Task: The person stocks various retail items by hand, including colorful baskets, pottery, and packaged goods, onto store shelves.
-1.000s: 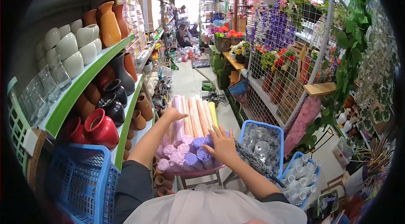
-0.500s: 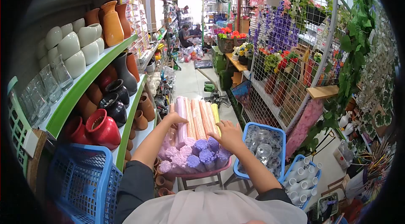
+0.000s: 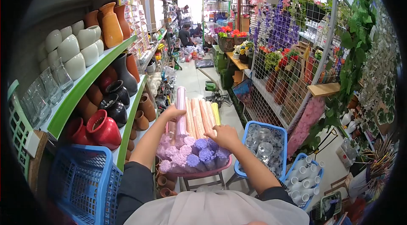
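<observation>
My left hand [image 3: 173, 113] is closed around a pale pink wrapped bundle of thin stems [image 3: 181, 102], which stands higher than the bundles beside it. My right hand [image 3: 227, 136] rests with bent fingers at the near ends of the peach bundles [image 3: 199, 117] and a yellow bundle [image 3: 216, 113]. What its fingertips grip, if anything, is hidden. Nearer me, fuzzy-ended purple bundles [image 3: 206, 154] and pink-lilac bundles [image 3: 182, 157] lie with their ends facing me. All are heaped on a pink stool [image 3: 199, 175].
A blue basket of glass jars [image 3: 285, 144] stands right of the stool, beside a basket of white bottles [image 3: 319, 178]. Another blue basket [image 3: 108, 157] is at left, under shelves of red vases [image 3: 103, 129]. A wire rack [image 3: 296, 55] holds artificial flowers. People sit far down the aisle.
The pale pink bundle has risen and shifted away from me in my left hand. My right hand has moved slightly toward the stool's middle, and its fingers have curled in.
</observation>
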Tool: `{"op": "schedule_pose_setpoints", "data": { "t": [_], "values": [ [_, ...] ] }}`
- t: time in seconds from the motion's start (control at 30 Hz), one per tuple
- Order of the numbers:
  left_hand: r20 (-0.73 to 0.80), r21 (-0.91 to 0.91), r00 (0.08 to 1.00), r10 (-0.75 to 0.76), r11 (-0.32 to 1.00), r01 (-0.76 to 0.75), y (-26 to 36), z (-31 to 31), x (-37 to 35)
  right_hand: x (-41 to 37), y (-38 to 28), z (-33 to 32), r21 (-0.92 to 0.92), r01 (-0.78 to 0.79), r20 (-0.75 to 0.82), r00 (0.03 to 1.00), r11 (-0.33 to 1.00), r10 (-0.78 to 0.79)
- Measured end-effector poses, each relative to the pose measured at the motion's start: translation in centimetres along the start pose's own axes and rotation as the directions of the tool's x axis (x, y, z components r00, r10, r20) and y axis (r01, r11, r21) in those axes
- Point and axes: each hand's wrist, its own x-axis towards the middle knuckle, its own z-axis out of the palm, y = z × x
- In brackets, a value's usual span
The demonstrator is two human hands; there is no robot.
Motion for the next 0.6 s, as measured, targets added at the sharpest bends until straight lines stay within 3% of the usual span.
{"op": "schedule_pose_setpoints", "data": {
  "t": [0.07, 0.27, 0.37, 0.4, 0.47, 0.53, 0.6],
  "values": [
    [0.003, -0.048, 0.999, 0.043, 0.998, -0.043, 0.4, -0.5, -0.1, 0.1, -0.3, 0.0, -0.008, -0.004, 0.012, 1.000, 1.000, 0.004],
    [-0.208, -0.086, 0.972, 0.111, 0.988, -0.132, 2.2, -1.0, -2.6, 0.4, -0.2, 0.7, -0.022, 0.006, 0.012, 1.000, 1.000, -0.005],
    [-0.343, -0.225, 0.919, 0.196, 0.932, -0.283, 1.9, -1.3, -2.5, 0.3, -0.3, 0.4, -0.010, -0.007, 0.013, 1.000, 1.000, 0.007],
    [-0.346, -0.225, 0.918, 0.192, 0.933, -0.280, 2.3, -1.4, -3.2, 0.2, -0.3, 0.3, -0.001, -0.020, 0.021, 1.000, 1.000, 0.020],
    [-0.332, -0.441, 0.923, 0.194, 0.833, -0.333, 3.8, -1.6, -5.5, 0.4, -0.3, -0.3, 0.026, -0.045, 0.050, 0.998, 0.999, 0.043],
    [-0.303, -0.467, 0.929, 0.211, 0.817, -0.338, 4.6, -1.8, -6.9, 0.4, 0.1, -0.3, 0.052, -0.071, 0.079, 0.995, 0.996, 0.067],
    [-0.379, -0.609, 0.908, 0.179, 0.691, -0.390, 5.8, -1.2, -8.3, 0.5, 1.4, -0.1, 0.349, -0.026, -0.038, 0.998, 0.937, 0.042]
  ]
}}
